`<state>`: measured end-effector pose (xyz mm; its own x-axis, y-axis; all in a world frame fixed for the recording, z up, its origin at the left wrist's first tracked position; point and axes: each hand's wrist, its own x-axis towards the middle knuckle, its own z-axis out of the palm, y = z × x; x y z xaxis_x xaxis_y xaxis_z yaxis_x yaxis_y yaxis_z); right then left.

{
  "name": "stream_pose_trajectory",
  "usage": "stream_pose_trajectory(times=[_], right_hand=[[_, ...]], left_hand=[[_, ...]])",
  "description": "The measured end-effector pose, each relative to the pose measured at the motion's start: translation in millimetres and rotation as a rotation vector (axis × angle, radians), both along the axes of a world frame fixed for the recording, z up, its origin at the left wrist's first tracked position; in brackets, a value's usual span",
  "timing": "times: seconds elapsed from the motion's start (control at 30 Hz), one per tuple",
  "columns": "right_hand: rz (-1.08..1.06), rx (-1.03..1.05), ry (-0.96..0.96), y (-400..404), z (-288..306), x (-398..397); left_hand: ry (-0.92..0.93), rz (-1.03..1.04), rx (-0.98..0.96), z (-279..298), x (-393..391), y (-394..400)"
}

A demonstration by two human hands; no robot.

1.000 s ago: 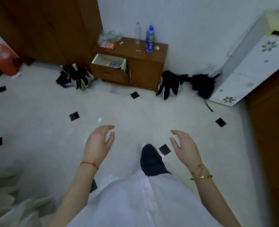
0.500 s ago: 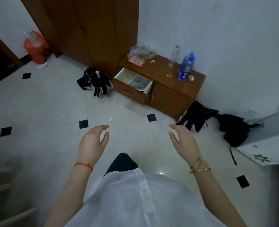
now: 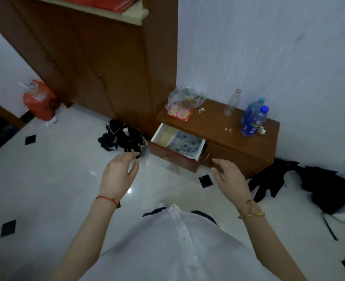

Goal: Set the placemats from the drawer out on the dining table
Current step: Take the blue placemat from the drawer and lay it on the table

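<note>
A low brown cabinet [image 3: 228,136] stands against the white wall. Its left drawer [image 3: 173,158] is pulled open. Inside lie blue-grey patterned placemats [image 3: 184,144] on the right and a pale yellowish sheet [image 3: 166,135] on the left. My left hand [image 3: 119,175] hovers in front of the drawer's left side, fingers relaxed, holding nothing. My right hand [image 3: 230,177] hovers in front of the cabinet door to the drawer's right, fingers loosely spread and empty. Neither hand touches the drawer. The dining table is out of view.
On the cabinet top sit a clear plastic bag of snacks [image 3: 184,100], an empty clear bottle [image 3: 232,102] and two blue water bottles [image 3: 253,118]. Black umbrellas lie on the floor at left [image 3: 125,136] and right [image 3: 301,185]. A tall wooden wardrobe [image 3: 98,57] stands behind.
I have walked closer to the cabinet; it and the open drawer now look larger and nearer. Both hands stay raised and empty, now just short of the drawer.
</note>
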<state>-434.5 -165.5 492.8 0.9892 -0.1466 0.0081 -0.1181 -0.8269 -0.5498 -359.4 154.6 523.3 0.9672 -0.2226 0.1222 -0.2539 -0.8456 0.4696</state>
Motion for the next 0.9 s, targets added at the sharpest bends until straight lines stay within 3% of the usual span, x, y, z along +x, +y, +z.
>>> stream_pose_trajectory(times=[0.3, 0.9], right_hand=[[-0.171, 0.043, 0.069, 9, -18, 108], [-0.377, 0.038, 0.090, -26, -67, 267]], left_hand=[[0.082, -0.179, -0.011, -12, 164, -20], [0.114, -0.367, -0.008, -88, 357, -82]])
